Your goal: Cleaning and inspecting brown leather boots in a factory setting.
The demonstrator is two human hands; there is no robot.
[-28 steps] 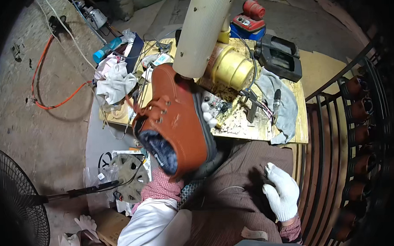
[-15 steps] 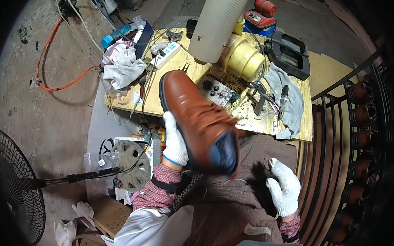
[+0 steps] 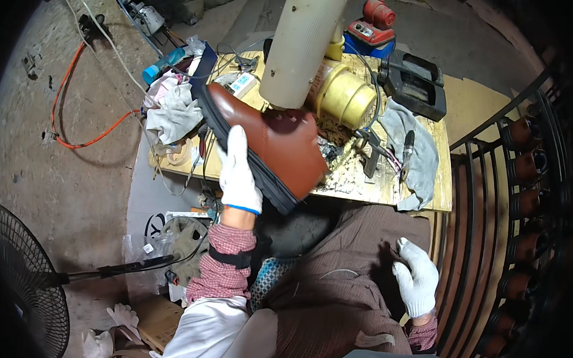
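Note:
My left hand (image 3: 238, 171), in a white glove, grips a brown leather boot (image 3: 275, 144) by its dark sole edge and holds it tilted above the near edge of the low wooden workbench (image 3: 357, 182). The boot's toe points to the upper left. My right hand (image 3: 417, 275), also gloved, rests with spread fingers on my brown trouser leg, holding nothing.
A thick cream cylinder (image 3: 303, 44) stands over a yellow can (image 3: 343, 96) on the bench. A black tool case (image 3: 416, 84), grey rag (image 3: 419, 144), white rags (image 3: 175, 113) and small tools lie around. A black fan (image 3: 19, 280) is at left, a metal railing (image 3: 523, 188) at right.
My left hand has turned the boot over, from opening toward me to sole edge toward me, and swung it up to the left. The right hand stayed on my leg.

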